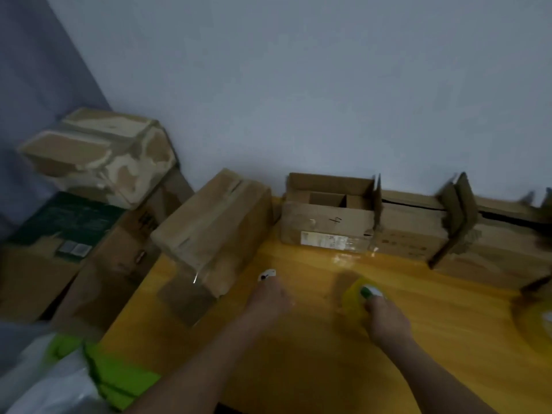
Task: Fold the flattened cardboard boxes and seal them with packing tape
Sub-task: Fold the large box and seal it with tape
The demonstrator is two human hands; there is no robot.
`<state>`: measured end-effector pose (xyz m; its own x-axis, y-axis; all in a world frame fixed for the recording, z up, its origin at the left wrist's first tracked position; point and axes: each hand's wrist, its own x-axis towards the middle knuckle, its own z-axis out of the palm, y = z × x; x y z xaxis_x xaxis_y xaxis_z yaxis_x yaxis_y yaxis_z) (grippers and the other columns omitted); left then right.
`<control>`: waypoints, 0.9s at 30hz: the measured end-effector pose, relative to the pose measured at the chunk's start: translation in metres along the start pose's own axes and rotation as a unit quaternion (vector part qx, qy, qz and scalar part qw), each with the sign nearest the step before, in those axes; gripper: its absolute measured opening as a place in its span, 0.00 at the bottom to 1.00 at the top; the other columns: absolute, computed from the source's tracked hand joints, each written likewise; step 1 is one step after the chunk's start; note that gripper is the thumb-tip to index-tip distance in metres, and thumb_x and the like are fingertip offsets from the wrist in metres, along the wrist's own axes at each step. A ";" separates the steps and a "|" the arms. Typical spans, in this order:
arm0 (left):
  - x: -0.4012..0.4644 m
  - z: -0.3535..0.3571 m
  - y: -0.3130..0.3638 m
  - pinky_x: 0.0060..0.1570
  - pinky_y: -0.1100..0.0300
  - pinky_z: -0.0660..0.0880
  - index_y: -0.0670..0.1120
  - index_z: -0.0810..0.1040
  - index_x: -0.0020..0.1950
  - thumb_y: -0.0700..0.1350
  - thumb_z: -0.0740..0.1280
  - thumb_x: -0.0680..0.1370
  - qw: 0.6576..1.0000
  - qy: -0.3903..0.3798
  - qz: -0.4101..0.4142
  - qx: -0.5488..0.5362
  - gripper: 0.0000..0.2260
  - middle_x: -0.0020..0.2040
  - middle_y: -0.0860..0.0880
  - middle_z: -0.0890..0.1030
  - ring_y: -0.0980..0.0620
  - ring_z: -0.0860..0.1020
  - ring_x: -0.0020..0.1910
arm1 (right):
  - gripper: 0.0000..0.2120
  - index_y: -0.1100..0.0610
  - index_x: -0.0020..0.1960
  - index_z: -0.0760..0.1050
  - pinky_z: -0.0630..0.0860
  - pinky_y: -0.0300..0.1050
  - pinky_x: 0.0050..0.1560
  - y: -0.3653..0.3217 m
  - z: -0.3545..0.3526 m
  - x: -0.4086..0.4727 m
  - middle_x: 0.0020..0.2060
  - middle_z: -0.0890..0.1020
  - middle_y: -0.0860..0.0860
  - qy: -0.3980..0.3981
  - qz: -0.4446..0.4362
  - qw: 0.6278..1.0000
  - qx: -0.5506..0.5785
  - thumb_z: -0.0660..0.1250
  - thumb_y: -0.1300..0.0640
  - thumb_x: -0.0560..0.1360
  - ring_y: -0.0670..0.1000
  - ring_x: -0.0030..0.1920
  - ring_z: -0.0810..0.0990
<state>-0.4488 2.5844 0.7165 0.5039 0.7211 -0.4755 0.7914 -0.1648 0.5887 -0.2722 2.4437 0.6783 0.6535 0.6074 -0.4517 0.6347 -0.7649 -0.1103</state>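
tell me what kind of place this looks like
Probably a small packing corner in a plain room. Cardboard boxes line a bare wall on a yellow table, one open box among them, more stacked boxes at left, and the right hand holds a tape roll.

A plain pale grey-blue wall [298, 85] filled the upper frame, meeting a darker, purplish wall [27, 70] at a slanting corner on the left. A yellow-orange wooden table [298, 354] stood pushed against the pale wall, its grain faintly visible and a dull sheen near the back edge. Light was dim and even, source not seen; the whole view was blurred, and the floor to the left of the table was too covered and dark to make out.
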 end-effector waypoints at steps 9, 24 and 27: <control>-0.014 -0.108 -0.060 0.55 0.57 0.71 0.47 0.69 0.70 0.39 0.55 0.82 0.965 0.262 0.007 -0.021 0.17 0.65 0.46 0.74 0.48 0.73 0.61 | 0.14 0.58 0.65 0.71 0.74 0.46 0.52 -0.080 0.006 0.014 0.61 0.78 0.56 -0.039 -0.081 0.995 0.044 0.59 0.57 0.81 0.55 0.59 0.77; 0.038 -0.222 -0.160 0.59 0.53 0.68 0.46 0.62 0.77 0.41 0.55 0.83 0.992 0.104 -0.005 -0.073 0.21 0.72 0.46 0.67 0.47 0.69 0.65 | 0.24 0.54 0.73 0.66 0.63 0.51 0.71 -0.306 0.023 -0.034 0.69 0.72 0.49 -0.070 -0.071 0.769 0.631 0.56 0.44 0.81 0.51 0.69 0.69; 0.023 -0.211 -0.174 0.49 0.60 0.67 0.48 0.65 0.75 0.40 0.56 0.83 0.989 0.108 0.026 -0.095 0.20 0.69 0.48 0.71 0.51 0.70 0.59 | 0.25 0.50 0.76 0.58 0.62 0.51 0.72 -0.320 0.030 -0.031 0.72 0.68 0.49 -0.046 -0.044 0.724 0.687 0.55 0.46 0.81 0.52 0.70 0.66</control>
<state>-0.6484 2.7718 0.7410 0.4406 0.8453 -0.3021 0.6765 -0.0915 0.7307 -0.5076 2.6630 0.7008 0.5655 0.6976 -0.4400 -0.3784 -0.2545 -0.8899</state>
